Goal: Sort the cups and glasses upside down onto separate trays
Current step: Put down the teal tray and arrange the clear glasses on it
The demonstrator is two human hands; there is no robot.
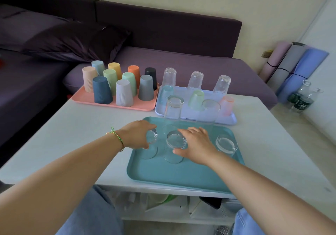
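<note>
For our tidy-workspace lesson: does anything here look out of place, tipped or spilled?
Nothing looks spilled, tipped or broken; the cups and glasses stand upside down. Only the teal tray stands out: its near edge lies right at the front edge of the table.

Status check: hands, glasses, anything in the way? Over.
Left hand grips left glass on teal tray. Right hand grips middle glass. Both upside down. Third glass stands close right; nothing blocking.

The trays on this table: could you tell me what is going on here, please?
A person is working at the teal tray: the left hand grips the left glass, the right hand grips the middle glass, both upside down. Coloured cups stand inverted on the pink tray, glasses on the lilac tray.
</note>
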